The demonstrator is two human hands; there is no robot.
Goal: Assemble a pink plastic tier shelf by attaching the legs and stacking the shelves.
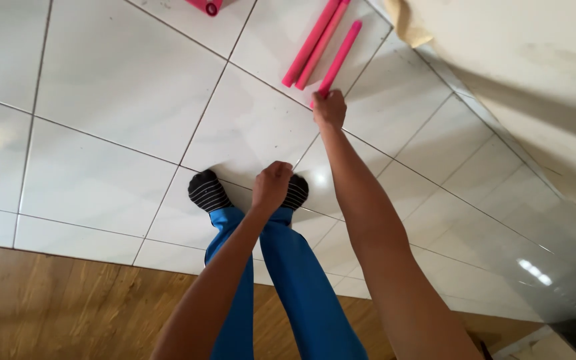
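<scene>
Nearest to the camera is a strip of brown wooden floor (55, 300), and over it stand the person's legs in bright blue trousers (295, 280). The feet wear black socks with thin white stripes (207, 191) and rest on the glossy white floor tiles (115, 80).

The left hand (272, 185) hangs above the feet, curled into a loose fist. It holds nothing that I can see.

The right hand (329, 108) reaches further, down to the tiles. Its fingers are closed around the near end of a long pink foam stick (341, 55), which lies slanted on the floor. Just beside this stick, on its left, lie two more pink foam sticks (315, 41), close together and almost parallel.

At the far edge, another pink object (206, 6) is cut by the frame. At the right a cream wall (535, 67) rises.
</scene>
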